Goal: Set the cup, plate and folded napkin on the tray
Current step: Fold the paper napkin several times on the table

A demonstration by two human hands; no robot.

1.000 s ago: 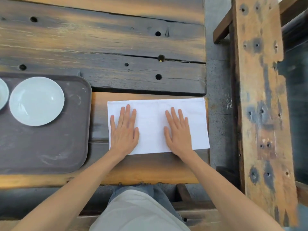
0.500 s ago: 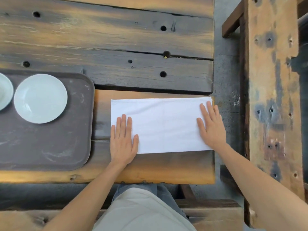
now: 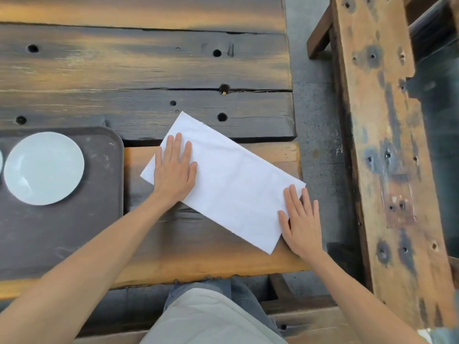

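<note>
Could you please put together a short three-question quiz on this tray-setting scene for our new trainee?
1. True or false: the napkin already lies on the tray.
2. Which dish sits fully in view on the tray? A) the plate B) a bowl of soup C) a glass
3. Fill in: the left hand and the right hand both rest ____ on the napkin, fingers straight.

Key: 1. False, it lies on the wooden table, at an angle. 2. A. 3. flat.
</note>
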